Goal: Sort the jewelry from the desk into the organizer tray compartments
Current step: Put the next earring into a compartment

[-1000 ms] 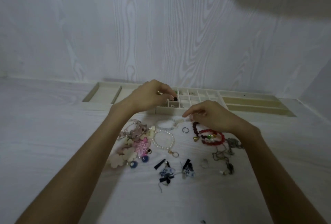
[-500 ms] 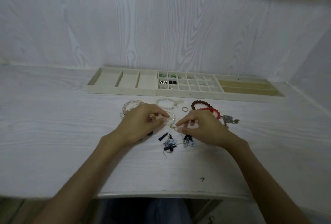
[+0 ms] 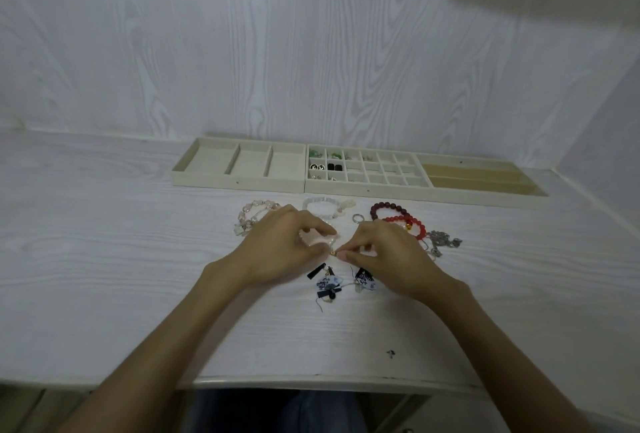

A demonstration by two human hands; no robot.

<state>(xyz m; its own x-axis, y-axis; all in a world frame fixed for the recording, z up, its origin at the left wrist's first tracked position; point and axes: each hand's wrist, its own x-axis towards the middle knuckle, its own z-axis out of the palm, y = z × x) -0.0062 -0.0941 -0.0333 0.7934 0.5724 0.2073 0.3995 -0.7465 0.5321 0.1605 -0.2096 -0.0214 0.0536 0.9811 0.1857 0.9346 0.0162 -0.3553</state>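
At frame centre, my left hand [image 3: 284, 245] and right hand [image 3: 384, 252] meet over the worktop [image 3: 121, 276], both grips pinching the pearl bracelet [image 3: 331, 242] at its small gold clasp; white beads show between my fingertips. The organizer tray [image 3: 239, 183] lies along the wall above, its middle grid holding green, black and pale pieces. Half a second ago the hands had the same pinch; a second ago the left reached into the tray.
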